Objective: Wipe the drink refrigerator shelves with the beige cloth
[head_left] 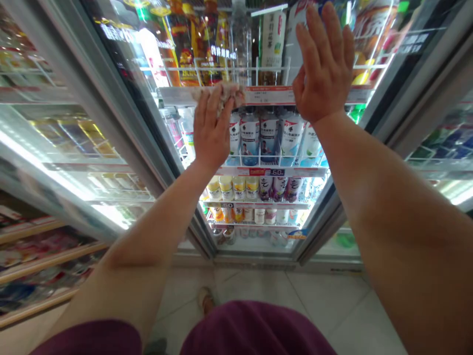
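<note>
My left hand (212, 128) presses a crumpled pale cloth (233, 94) against the glass door (225, 249) of a lit drinks fridge, its fingers lying over the cloth. Higher and to the right, my right hand (325, 69) is open, with fingers stretched upward and nothing in it, and appears to rest flat on the same glass. Behind the door, bottles with white and blue labels (249, 135) stand between and below the two hands. A bottle with a green and white label (272, 42) shows on the shelf above.
Lower fridge shelves carry yellow-labelled bottles (238, 187) and small cups. Grey door frames (129, 113) run down both sides of the glass. At the left stands a rack with wooden-edged shelves (48, 262) of packaged goods. The floor is pale tile (258, 286), with a foot (205, 300) on it.
</note>
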Demonstrator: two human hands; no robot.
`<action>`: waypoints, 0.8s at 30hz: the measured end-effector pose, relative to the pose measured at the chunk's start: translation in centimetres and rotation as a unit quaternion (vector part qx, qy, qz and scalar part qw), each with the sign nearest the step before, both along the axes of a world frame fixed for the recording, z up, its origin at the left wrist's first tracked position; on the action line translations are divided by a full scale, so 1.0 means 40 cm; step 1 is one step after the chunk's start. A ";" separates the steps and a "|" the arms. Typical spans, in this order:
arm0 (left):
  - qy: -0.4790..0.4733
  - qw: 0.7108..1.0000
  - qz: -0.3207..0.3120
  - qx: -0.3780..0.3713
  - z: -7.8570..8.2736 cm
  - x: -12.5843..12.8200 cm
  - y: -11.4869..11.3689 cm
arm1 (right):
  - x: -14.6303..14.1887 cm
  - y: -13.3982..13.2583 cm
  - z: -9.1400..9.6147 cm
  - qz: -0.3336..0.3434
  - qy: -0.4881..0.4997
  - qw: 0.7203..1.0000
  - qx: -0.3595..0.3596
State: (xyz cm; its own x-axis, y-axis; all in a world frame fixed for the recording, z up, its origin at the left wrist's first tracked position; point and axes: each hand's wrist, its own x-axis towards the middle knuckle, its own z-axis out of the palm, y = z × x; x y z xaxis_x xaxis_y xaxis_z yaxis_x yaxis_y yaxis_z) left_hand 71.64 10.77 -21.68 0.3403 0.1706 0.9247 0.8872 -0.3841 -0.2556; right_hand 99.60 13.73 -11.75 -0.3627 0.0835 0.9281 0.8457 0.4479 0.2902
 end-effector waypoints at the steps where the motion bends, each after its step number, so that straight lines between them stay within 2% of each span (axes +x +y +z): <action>1: 0.026 1.000 -0.006 0.000 -0.033 0.012 -0.006 | 0.000 0.000 0.000 -0.003 -0.002 1.000 0.002; 3: 0.129 0.991 -0.023 -0.013 -0.095 0.038 -0.019 | 0.000 0.002 0.000 -0.007 -0.002 1.000 0.006; 5: 0.192 0.981 -0.025 -0.023 -0.118 0.045 -0.024 | 0.000 0.006 -0.001 0.003 0.001 1.000 0.001; 7: 0.148 0.989 -0.005 -0.017 -0.090 0.027 -0.018 | 0.001 0.010 -0.002 0.022 0.009 1.000 -0.007; 10: 0.010 0.999 0.025 0.023 -0.015 -0.015 -0.006 | 0.001 0.013 -0.003 0.038 0.015 0.999 -0.013; 12: -0.036 0.999 0.015 0.033 -0.004 -0.019 -0.008 | 0.001 0.012 -0.002 0.038 0.016 0.999 -0.024; 13: -0.039 0.999 0.003 0.024 -0.018 -0.010 -0.013 | 0.002 0.010 -0.001 0.039 0.017 0.999 -0.035; 15: -0.002 1.000 -0.020 -0.019 -0.070 0.020 -0.029 | 0.002 0.007 0.001 0.043 0.023 0.997 -0.060; 17: 0.091 0.994 -0.024 -0.056 -0.120 0.044 -0.044 | 0.002 0.003 0.002 0.047 0.028 0.995 -0.082; 18: 0.117 0.991 -0.017 -0.060 -0.131 0.047 -0.050 | 0.002 0.001 0.003 0.048 0.030 0.994 -0.089; 20: 0.094 0.995 0.005 -0.044 -0.116 0.025 -0.054 | 0.000 0.000 0.004 0.048 0.035 0.993 -0.099; 24: -0.088 0.996 0.029 -0.010 -0.036 -0.083 -0.047 | -0.004 0.004 0.006 0.053 0.055 0.992 -0.100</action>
